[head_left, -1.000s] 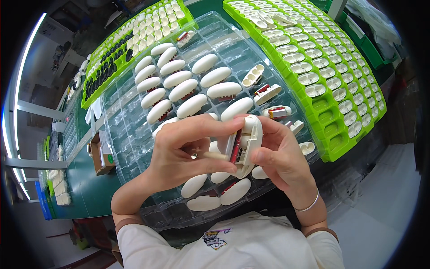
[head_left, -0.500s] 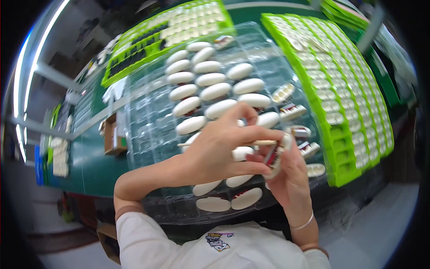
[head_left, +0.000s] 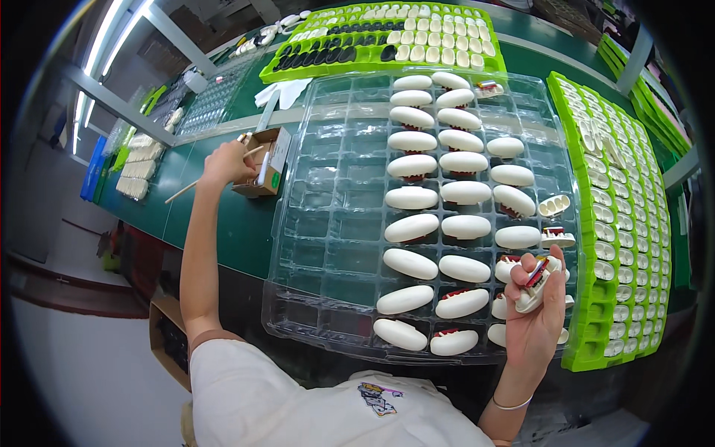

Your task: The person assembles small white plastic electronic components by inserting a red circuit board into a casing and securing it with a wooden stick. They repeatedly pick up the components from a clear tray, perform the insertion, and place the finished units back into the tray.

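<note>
My left hand (head_left: 223,165) is closed on a thin wooden stick (head_left: 181,192) that sticks out on both sides of the fingers. It hovers at the left edge of a small cardboard box (head_left: 257,189), and the fingertips are partly hidden. Over the right side of the clear tray, my right hand (head_left: 538,313) grips a white oval casing (head_left: 530,296). Its open side is turned up, showing a red and silvery part inside. Under and around that hand lie more white casings, some partly covered by it.
The clear compartment tray (head_left: 328,328) holds columns of white oval casings (head_left: 411,197). A green tray of white shells (head_left: 575,350) stands to its right. Another green tray (head_left: 274,73), with black and white pieces, is at the back. A metal post (head_left: 123,100) rises at the left.
My left hand has moved away from the casing, leftward to the cardboard box, with the stick still in it. My right hand keeps the casing, lower right. The view has shifted left.
</note>
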Demonstrator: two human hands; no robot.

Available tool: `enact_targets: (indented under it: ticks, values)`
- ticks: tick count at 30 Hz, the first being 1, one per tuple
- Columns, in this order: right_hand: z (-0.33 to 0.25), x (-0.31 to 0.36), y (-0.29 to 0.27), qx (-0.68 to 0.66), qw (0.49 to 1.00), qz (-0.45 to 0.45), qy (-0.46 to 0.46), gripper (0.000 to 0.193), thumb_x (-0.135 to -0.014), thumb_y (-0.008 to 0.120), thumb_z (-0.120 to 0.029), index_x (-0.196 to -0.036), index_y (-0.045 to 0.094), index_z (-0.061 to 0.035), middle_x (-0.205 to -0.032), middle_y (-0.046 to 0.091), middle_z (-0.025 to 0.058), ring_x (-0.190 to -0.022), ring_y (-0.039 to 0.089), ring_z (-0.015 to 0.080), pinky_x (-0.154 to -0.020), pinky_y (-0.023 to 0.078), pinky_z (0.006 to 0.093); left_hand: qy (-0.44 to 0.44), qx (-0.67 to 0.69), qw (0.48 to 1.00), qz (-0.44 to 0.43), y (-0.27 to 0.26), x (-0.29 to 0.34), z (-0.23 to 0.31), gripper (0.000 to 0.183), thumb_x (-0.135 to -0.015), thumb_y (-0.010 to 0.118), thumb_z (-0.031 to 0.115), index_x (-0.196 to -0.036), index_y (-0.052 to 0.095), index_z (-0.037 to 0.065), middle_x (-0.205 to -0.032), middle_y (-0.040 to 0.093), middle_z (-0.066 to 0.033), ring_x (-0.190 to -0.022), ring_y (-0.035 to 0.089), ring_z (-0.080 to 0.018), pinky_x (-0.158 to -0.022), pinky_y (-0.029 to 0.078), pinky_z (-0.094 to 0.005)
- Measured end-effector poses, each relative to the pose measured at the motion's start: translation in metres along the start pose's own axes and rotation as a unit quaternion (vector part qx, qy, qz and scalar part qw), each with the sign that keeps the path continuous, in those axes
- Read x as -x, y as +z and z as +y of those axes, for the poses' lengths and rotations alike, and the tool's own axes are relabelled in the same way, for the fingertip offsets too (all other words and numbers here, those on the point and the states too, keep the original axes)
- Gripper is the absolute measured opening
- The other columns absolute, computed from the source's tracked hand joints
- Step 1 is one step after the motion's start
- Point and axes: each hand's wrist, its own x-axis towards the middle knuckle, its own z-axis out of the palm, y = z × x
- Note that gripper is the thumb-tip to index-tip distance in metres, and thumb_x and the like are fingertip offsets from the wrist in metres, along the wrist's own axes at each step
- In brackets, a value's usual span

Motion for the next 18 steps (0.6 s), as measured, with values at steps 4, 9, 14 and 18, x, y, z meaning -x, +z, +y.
enact_targets:
  ticks: [4, 9, 14, 18]
  values:
    - [0.002, -0.001, 0.001, 0.008, 1.0, 0.0, 0.004, 0.035, -0.088, 0.042, -0.018, -0.118, 0.028, -0.0049, -0.089, 0.041, 0.0117, -0.078, 0.044, 0.0162, -0.061, 0.04, 0.0233, -0.01, 0.012, 0.999, 0.039, 0.021, -0.001, -0.004, 0.009, -0.057, 0.065, 0.016, -0.063, 0.065, 0.011, -0.07, 0.062, -0.0107, -0.07, 0.06, -0.0261, -0.065, 0.047, -0.035]
    - [0.007, -0.002, 0.002, 0.011, 1.0, 0.012, -0.003, 0.034, -0.088, 0.04, -0.017, -0.118, 0.029, -0.0044, -0.089, 0.042, 0.0119, -0.079, 0.044, 0.0169, -0.061, 0.04, 0.0236, 0.011, 0.033, 0.998, 0.052, 0.023, 0.001, -0.007, 0.01, -0.059, 0.062, 0.018, -0.064, 0.064, 0.01, -0.069, 0.061, -0.0107, -0.067, 0.06, -0.0265, -0.064, 0.047, -0.0346]
    - [0.004, -0.003, 0.003, -0.035, 0.999, 0.023, 0.002, 0.031, -0.088, 0.04, -0.018, -0.116, 0.032, -0.0063, -0.09, 0.044, 0.0113, -0.079, 0.044, 0.0173, -0.063, 0.04, 0.0257, 0.002, 0.061, 0.986, 0.155, -0.001, 0.008, -0.009, 0.014, -0.063, 0.059, 0.018, -0.071, 0.061, 0.007, -0.069, 0.06, -0.0112, -0.067, 0.059, -0.0275, -0.062, 0.046, -0.0355]
    - [0.009, -0.011, 0.005, -0.136, 0.99, 0.024, 0.037, 0.024, -0.088, 0.039, -0.017, -0.111, 0.036, -0.0087, -0.091, 0.044, 0.0112, -0.081, 0.045, 0.0177, -0.066, 0.041, 0.0271, 0.166, 0.265, 0.909, 0.277, -0.033, 0.038, 0.061, 0.008, -0.073, 0.053, 0.009, -0.074, 0.053, 0.001, -0.064, 0.056, -0.0048, -0.053, 0.052, -0.0133, -0.051, 0.04, -0.026]
